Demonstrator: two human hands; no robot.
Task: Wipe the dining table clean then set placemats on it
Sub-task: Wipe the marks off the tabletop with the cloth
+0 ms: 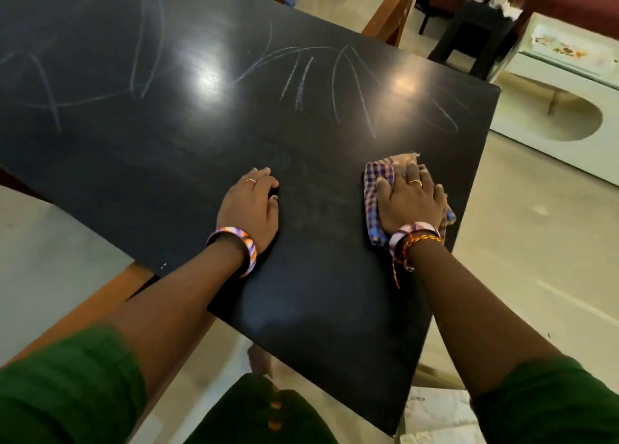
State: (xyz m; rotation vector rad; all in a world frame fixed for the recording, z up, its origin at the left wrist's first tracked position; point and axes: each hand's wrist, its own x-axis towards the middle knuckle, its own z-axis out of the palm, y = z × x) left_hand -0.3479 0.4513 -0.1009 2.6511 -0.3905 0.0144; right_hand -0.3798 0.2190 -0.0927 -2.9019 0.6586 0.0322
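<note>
Now a checked cloth (378, 189) is pressed to the dark surface (167, 135).
Right hand (410, 202) lies flat on the cloth near the surface's right edge, its grip spread wide; left hand (249, 205) rests flat beside it, holding nothing. Chalk marks (301, 78) streak beyond.

Hidden and cut-off bits

My right hand (410, 202) covers most of the checked cloth (374, 192); only its edges show. The dining table (167, 135) runs off the left and top edges. Top-right clutter on the dark side table (469, 31) is blurred. My left hand (249, 205) fingertips are curled under, partly hidden.
</note>
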